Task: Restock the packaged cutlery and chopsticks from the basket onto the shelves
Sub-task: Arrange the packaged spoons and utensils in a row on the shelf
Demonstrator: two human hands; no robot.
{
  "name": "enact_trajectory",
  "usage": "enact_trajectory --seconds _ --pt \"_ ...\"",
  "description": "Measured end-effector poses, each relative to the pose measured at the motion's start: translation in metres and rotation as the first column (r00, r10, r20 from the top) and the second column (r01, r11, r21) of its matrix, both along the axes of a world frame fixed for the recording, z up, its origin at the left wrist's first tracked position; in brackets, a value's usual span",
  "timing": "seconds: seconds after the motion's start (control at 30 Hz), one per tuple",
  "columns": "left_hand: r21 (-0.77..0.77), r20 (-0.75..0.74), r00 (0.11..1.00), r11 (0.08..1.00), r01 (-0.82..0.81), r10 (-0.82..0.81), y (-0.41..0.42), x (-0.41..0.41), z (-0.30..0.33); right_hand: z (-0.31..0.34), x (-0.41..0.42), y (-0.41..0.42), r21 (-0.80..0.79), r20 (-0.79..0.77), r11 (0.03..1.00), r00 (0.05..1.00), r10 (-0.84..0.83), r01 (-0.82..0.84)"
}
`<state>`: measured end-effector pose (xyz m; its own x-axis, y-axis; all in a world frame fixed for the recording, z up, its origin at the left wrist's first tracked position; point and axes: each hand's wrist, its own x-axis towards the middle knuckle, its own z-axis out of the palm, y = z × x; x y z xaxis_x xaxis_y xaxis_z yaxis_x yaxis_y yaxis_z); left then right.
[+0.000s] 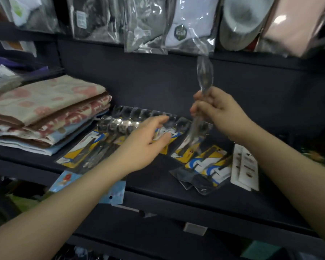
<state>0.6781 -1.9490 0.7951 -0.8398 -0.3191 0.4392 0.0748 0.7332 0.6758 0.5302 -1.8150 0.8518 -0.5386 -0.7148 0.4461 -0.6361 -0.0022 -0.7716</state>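
The right hand [217, 111] pinches a blurred clear pack [203, 94], apparently a spoon, upright above the shelf [158, 177]. The left hand [146, 139], fingers spread, rests on cutlery packs [109, 139] beside folded towels [45, 109].

A dark shelf [176, 177] carries the goods. At its left end lies a stack of folded towels [45, 113], patterned in pink and beige over blue. Just right of the towels, packaged spoons [101, 139] on yellow-and-blue cards lie fanned and overlapping. Farther right of the towels lie more carded cutlery packs [208, 166], and beyond those a white carded pack [245, 166] near the shelf's front edge.
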Motion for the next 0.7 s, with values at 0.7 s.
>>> enact_trajectory --seconds 0.7 --pt "-0.02 0.053 0.988 0.99 -0.143 0.144 0.04 0.048 -0.017 -0.03 -0.006 -0.029 0.148 0.499 0.979 0.865 0.045 -0.136"
